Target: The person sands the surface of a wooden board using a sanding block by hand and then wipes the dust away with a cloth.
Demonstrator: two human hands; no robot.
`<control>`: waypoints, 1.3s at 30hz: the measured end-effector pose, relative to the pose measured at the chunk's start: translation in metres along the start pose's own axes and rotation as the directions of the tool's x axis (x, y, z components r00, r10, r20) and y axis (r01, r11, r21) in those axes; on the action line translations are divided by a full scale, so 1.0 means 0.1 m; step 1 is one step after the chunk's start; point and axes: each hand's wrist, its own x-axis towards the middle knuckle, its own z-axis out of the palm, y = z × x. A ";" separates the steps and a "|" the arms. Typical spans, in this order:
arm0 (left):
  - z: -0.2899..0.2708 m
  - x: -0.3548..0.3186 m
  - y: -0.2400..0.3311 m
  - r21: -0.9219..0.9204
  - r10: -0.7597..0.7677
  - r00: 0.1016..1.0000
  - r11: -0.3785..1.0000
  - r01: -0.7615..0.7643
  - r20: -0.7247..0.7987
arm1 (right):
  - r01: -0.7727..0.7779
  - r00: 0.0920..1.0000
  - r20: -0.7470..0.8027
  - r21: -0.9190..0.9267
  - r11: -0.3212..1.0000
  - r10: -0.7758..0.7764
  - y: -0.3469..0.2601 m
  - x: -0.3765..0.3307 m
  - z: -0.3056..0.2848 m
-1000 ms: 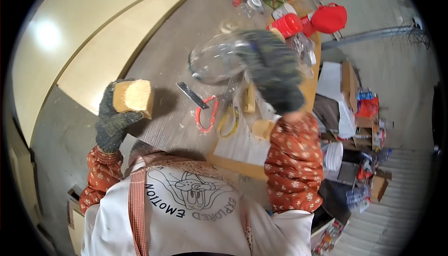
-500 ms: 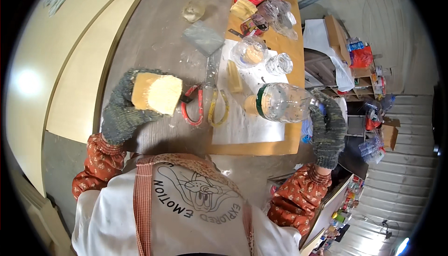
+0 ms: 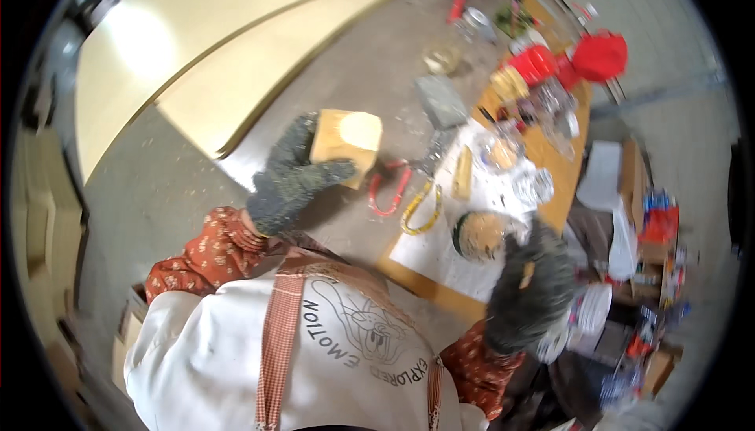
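In my gloved left hand point(image 3: 287, 179) is a pale yellow block point(image 3: 347, 146), perhaps foam, with a lighter round patch on its face; the fingers wrap its left and lower sides. My gloved right hand point(image 3: 531, 293) is blurred but closed around the narrow end of a clear plastic bottle point(image 3: 481, 236) with a green band. A tan piece shows through the bottle, over the white paper point(image 3: 448, 266). Scissors with a red handle point(image 3: 391, 187) and a yellow handle point(image 3: 422, 207) lie between my hands.
Beyond the scissors are a yellow strip point(image 3: 462, 173), a grey slab point(image 3: 441, 102), clear plastic containers point(image 3: 533, 187) and red containers point(image 3: 599, 57). Pale boards point(image 3: 228, 108) stand along the left. Shelves and boxes with assorted items point(image 3: 657, 234) fill the right.
The whole view has turned, so the table slants to the right. The bottle now has its wide, banded end facing the view more. The block stays in my left hand.
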 end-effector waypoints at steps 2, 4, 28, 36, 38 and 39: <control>0.05 -0.18 0.01 0.081 0.070 0.992 0.995 -0.062 -0.100 | 0.021 0.997 0.053 0.517 0.856 -0.057 -0.22 -0.14 0.23; 0.10 -0.36 0.10 0.005 0.054 0.988 0.999 -0.054 -0.147 | 0.263 0.956 -0.036 0.548 0.794 -0.291 -0.54 -0.13 0.45; -2.38 -0.98 0.71 0.001 0.020 0.999 1.000 -0.020 -0.045 | 0.203 0.979 -0.203 0.979 0.012 -0.017 -3.94 0.25 1.43; -3.31 -1.69 1.67 0.228 0.200 0.976 0.958 -0.177 -0.085 | -0.040 0.946 -0.093 0.918 -0.395 -0.312 -5.10 0.77 1.02; -3.74 -1.78 1.63 0.700 0.617 0.611 0.132 -0.702 0.496 | 0.293 0.903 -0.294 0.955 -0.052 -0.313 -5.11 1.03 1.06; -3.82 -1.75 1.65 0.709 0.624 0.598 0.097 -0.698 0.503 | 0.712 0.684 -0.471 0.599 0.367 -0.558 -4.92 1.32 0.98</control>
